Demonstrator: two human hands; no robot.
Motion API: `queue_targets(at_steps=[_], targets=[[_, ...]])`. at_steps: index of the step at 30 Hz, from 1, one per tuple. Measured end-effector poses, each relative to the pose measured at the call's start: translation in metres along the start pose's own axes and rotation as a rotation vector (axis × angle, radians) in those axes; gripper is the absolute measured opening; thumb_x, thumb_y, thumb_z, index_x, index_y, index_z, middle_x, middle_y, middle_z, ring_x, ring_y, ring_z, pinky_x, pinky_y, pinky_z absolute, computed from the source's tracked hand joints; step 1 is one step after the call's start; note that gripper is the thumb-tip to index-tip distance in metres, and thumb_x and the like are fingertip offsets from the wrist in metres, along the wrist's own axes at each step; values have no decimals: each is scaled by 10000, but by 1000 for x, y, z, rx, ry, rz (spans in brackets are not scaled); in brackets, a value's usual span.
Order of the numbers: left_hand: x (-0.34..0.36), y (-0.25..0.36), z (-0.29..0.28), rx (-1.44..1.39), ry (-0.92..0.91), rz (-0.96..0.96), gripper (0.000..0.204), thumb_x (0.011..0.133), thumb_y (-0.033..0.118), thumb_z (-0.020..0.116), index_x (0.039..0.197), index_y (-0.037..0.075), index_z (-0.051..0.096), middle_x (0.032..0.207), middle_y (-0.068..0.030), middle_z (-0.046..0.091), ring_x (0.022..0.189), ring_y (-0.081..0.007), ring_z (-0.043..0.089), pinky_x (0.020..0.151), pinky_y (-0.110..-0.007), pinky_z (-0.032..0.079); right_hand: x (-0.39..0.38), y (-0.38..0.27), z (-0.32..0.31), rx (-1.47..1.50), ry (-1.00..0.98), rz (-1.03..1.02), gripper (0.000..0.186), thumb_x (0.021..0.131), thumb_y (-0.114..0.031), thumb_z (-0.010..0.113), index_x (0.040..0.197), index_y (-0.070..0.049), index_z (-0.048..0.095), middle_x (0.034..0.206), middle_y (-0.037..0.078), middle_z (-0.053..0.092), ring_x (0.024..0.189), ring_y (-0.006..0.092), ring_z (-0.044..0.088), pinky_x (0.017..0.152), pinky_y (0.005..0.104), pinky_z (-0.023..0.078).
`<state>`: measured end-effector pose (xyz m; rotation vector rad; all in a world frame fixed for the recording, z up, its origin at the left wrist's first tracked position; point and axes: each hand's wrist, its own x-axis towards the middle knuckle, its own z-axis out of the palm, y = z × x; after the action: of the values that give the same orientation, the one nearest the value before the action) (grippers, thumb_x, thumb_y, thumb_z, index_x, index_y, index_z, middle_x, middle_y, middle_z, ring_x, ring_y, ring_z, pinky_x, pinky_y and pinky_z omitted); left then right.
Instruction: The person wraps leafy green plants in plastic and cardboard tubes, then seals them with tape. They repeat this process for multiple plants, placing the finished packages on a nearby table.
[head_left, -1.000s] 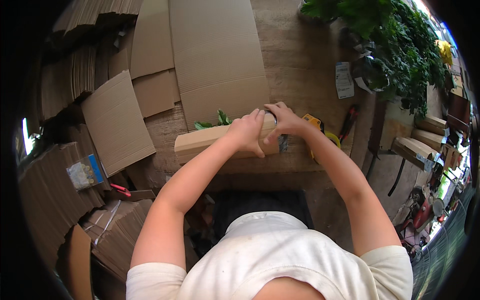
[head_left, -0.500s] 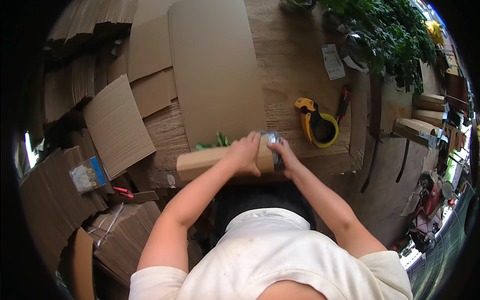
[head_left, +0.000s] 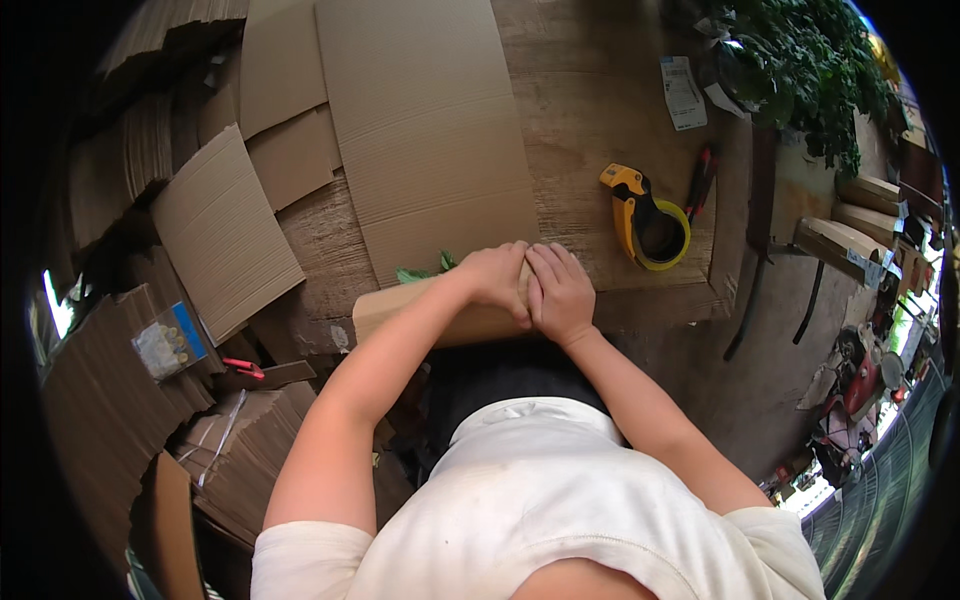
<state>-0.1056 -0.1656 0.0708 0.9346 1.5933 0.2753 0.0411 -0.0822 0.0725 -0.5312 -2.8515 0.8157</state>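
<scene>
A long brown cardboard package (head_left: 385, 312) lies sideways at the table's front edge, close to my body. Around its upper side wraps my left hand (head_left: 497, 282), fingers closed on the board. My right hand (head_left: 562, 292) cups the right end, its fingertips touching those of the left; what lies beneath it is hidden. Green leaves (head_left: 415, 273) show just beyond the package's far side. Under and past them stretches a large flat cardboard sheet (head_left: 430, 130).
A yellow and black tape dispenser (head_left: 650, 215) and a red and black utility knife (head_left: 703, 180) lie to the right. Beyond them are a paper label (head_left: 683, 93) and leafy plants (head_left: 810, 70). Cardboard stacks (head_left: 110, 390) crowd the left; wrapped packages (head_left: 845, 240) sit far right.
My right hand has come over the package's right end, covering the shiny wrapping that showed there, and now meets my left hand. The left hand keeps its hold.
</scene>
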Motion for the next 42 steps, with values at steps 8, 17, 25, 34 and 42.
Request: queue_targets(at_steps=[8, 17, 25, 34, 42], targets=[[-37, -52, -16, -122, 83, -210, 965, 613, 695, 633, 1288, 33, 445, 1282, -211, 492, 1170, -322, 491, 972, -397, 389, 45, 5, 7, 50, -121, 130, 154, 784, -144, 562, 893, -71, 643, 930, 55, 648, 920, 230, 599, 774, 352, 494], [-41, -120, -19, -220, 27, -180, 804, 781, 683, 469, 1269, 45, 510, 1215, -186, 531, 1169, -323, 462, 989, -393, 372, 70, 4, 12, 30, -320, 309, 201, 825, -223, 523, 897, -105, 669, 929, 85, 656, 899, 262, 613, 741, 394, 504], [-63, -70, -20, 76, 160, -84, 1065, 559, 666, 694, 1363, 51, 363, 1269, -201, 465, 1167, -353, 451, 950, -440, 401, 83, 7, 14, -10, -401, 395, 248, 835, -253, 493, 912, -116, 684, 922, 102, 662, 896, 278, 617, 751, 412, 500], [-27, -106, -56, -240, -155, -15, 1044, 453, 474, 831, 1322, 74, 410, 1189, -162, 577, 1102, -304, 547, 938, -377, 436, 131, -3, 23, -141, -708, 585, 333, 824, -291, 449, 905, -81, 694, 881, 141, 666, 856, 326, 623, 758, 431, 493], [-35, -81, -52, 223, 166, 5, 1147, 479, 590, 790, 1392, 70, 330, 1264, -152, 468, 1151, -331, 452, 1002, -420, 356, 133, 6, 29, -136, -679, 620, 348, 776, -275, 470, 918, -58, 702, 935, 175, 664, 889, 351, 620, 802, 428, 481]])
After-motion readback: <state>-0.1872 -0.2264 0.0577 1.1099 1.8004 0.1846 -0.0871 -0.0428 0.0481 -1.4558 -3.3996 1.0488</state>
